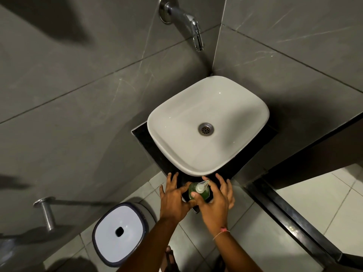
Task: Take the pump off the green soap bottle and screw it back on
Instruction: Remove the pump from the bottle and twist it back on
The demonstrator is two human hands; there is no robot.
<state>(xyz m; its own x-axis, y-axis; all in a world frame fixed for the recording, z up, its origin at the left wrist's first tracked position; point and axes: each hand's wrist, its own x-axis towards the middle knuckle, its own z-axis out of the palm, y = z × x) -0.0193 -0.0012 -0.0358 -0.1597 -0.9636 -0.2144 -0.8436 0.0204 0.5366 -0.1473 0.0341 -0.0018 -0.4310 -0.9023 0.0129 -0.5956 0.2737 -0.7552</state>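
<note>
Nearest the camera, 2 bare forearms reach forward over the pale tiled floor; the right one wears a thin pink string bracelet at the wrist. To the left of the arms, on the floor, stands a white square-topped bin with a dark rim and a small hole in its lid.

The left hand has its fingers spread, the thumb side closing against the left flank of the green translucent soap bottle, apparently to steady the body so it cannot spin. The right hand comes in from the other side, its thumb lying over the bottle's shoulder beside the pump and the remaining fingers fanned out loosely to the right, not yet wrapped around anything. Whether either hand truly grips or only rests there is hard to tell from above.

The clear plastic pump head is seated on the bottle neck, nozzle pointing away toward the basin, so the unscrewing looks not yet begun. The bottle stands upright on the front edge of the black stone counter, just before the white ceramic countertop basin.

Farther off, a chrome wall-mounted tap juts from the grey tiled wall above the basin, and a chrome towel rail sits low on the left.
</note>
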